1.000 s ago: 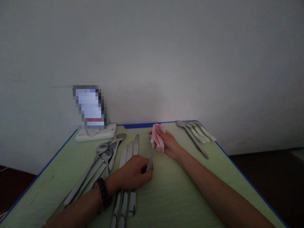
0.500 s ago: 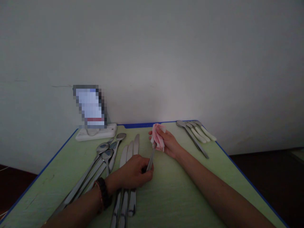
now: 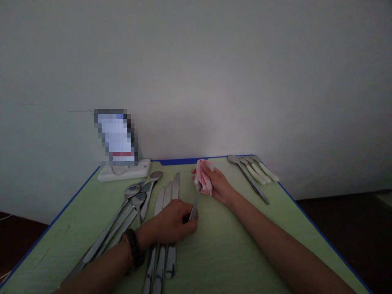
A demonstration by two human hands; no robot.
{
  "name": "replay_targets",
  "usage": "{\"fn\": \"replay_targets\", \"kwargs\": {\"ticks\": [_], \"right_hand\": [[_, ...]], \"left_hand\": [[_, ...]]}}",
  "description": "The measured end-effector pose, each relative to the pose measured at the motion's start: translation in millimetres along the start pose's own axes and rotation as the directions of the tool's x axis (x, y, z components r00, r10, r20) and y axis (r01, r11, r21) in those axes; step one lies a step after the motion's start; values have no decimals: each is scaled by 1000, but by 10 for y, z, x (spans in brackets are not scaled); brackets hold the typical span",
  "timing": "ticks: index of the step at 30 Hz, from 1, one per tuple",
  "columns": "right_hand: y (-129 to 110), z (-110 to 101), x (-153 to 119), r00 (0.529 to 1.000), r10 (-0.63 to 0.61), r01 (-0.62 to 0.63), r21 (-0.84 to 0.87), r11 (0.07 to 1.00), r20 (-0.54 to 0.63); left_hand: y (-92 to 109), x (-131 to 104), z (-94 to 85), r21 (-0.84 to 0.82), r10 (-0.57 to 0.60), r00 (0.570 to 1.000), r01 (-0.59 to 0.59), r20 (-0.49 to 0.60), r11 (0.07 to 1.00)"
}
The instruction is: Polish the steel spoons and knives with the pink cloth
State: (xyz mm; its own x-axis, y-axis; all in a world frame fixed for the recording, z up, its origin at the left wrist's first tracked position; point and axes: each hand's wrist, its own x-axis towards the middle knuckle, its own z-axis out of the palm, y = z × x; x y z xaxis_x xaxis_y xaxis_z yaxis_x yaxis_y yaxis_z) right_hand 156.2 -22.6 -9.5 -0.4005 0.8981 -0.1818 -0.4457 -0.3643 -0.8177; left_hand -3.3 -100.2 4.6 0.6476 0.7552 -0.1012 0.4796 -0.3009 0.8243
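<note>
My left hand (image 3: 177, 221), with a dark bracelet on the wrist, pinches the handle of a metal utensil (image 3: 195, 205) over the middle of the green table (image 3: 232, 249). The utensil's far end is hidden inside a pink and white cloth (image 3: 203, 176), so its kind cannot be told. Fingers of my right hand (image 3: 218, 182) are closed round that cloth. Three table knives (image 3: 167, 196) lie partly under my left hand and wrist. Left of them is a loose pile of metal spoons (image 3: 138, 200) and other long utensils, partly covered by my left forearm.
At the back left a blurred phone (image 3: 116, 136) leans upright on a white base (image 3: 124, 171). Metal spoons (image 3: 245, 173) and several white-handled utensils (image 3: 259, 171) lie at the back right. A pale wall (image 3: 196, 73) stands behind the blue-edged table.
</note>
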Motion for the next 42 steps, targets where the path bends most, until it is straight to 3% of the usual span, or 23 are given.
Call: {"fn": "replay_targets", "kwargs": {"ticks": [14, 42], "right_hand": [[-3, 11, -12, 1000, -11, 11, -11, 1000, 0], [-1, 12, -2, 1000, -22, 22, -22, 1000, -2]], "left_hand": [[25, 5, -18, -2, -36, 999, 36, 22, 999], [-16, -2, 0, 20, -2, 1000, 2, 2, 1000]]}}
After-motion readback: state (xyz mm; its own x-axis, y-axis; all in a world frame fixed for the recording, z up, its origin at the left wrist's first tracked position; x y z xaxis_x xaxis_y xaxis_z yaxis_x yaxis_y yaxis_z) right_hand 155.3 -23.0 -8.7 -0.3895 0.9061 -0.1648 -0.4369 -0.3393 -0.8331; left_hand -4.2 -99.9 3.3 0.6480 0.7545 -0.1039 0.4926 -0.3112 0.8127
